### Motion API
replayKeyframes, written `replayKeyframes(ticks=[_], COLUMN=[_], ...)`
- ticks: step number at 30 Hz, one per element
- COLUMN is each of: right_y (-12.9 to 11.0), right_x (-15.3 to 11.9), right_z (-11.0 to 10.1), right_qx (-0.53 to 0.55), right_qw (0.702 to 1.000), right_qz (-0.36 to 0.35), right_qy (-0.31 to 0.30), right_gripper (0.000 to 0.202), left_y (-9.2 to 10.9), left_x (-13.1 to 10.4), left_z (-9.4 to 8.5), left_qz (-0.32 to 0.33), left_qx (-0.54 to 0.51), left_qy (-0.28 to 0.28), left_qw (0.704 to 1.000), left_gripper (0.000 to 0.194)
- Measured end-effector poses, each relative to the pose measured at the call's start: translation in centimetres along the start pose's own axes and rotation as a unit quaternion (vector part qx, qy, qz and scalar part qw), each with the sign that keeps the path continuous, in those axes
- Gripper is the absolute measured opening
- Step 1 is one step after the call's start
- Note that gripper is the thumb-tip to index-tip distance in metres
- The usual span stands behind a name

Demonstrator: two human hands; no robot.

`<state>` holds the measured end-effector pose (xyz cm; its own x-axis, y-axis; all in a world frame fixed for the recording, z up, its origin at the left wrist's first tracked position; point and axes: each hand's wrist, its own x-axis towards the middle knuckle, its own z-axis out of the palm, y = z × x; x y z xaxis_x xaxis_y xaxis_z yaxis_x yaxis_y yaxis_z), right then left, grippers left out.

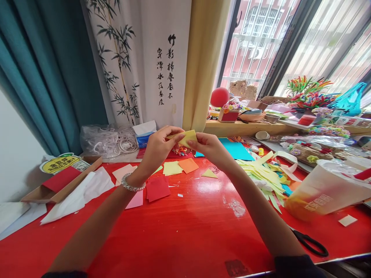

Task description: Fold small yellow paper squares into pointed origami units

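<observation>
A small folded piece of yellow paper [189, 137] is held up above the far part of the red table, between both hands. My left hand [164, 143] pinches its left end, with a beaded bracelet on the wrist. At its right end, my right hand [207, 146] grips the paper between thumb and fingers. Below lie a yellow square [172, 168], an orange square [188, 165], a red square [158, 188] and a small yellow triangle [209, 173].
On the red table [179, 239], a cardboard tray [87, 164] and white tissue [98, 183] lie left. Paper strips [261, 173], a large plastic cup [321, 189] and black scissor handles [313, 243] are right. A blue tissue pack [143, 139] stands behind.
</observation>
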<state>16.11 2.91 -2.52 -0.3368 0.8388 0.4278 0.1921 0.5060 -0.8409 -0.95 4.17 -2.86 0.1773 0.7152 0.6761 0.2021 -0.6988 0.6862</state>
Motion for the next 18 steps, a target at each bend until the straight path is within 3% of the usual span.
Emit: replayKeyframes(ticks=[10,13,16,18], right_y=[0.2,0.4,0.5,0.6], right_x=[0.0,0.0,0.2,0.3], right_z=[-0.1,-0.2,-0.3,-0.3], right_qx=[-0.027,-0.043,-0.069,-0.084], right_qw=[1.000,0.999,0.998,0.996], right_qz=[-0.007,-0.009,0.001,0.009], right_qy=[0.010,0.011,0.007,0.010], right_gripper=[0.027,0.026,0.025,0.026], left_y=[0.4,0.4,0.3,0.1], left_x=[-0.1,0.2,0.6,0.7], left_z=[0.0,-0.7,-1.4,-1.7], left_qz=[-0.020,-0.043,-0.116,-0.155], left_qx=[-0.005,0.023,0.000,-0.027], left_qy=[-0.007,-0.076,-0.170,-0.192], left_qw=[1.000,0.996,0.979,0.969], left_gripper=[0.020,0.024,0.029,0.030])
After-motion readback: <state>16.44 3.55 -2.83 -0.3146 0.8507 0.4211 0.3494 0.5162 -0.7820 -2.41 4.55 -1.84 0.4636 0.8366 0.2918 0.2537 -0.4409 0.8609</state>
